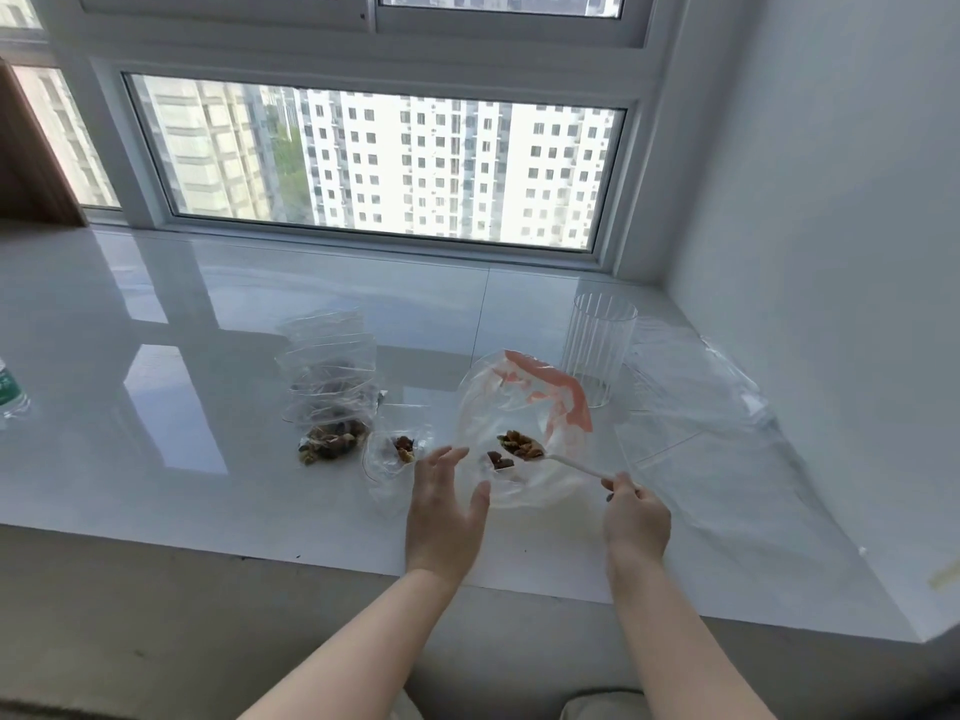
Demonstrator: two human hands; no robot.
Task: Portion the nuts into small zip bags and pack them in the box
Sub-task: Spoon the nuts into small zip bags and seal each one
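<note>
Right hand [636, 517] grips white plastic spoon [566, 462] of mixed nuts [521, 444]; left hand [447, 504] open. Keep spoon level toward small clear zip bag [397, 454].

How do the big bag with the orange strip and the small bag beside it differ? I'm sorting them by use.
The big bag is wide, with an orange strip at its mouth; the small zip bag is narrow and all clear. The big bag has a loaded spoon inside; the small bag holds a small clump of nuts. Both are transparent.

Filled bags [332, 407] left of big bag [519, 407], cup [602, 350] behind (right), on sill [208, 459]
</note>
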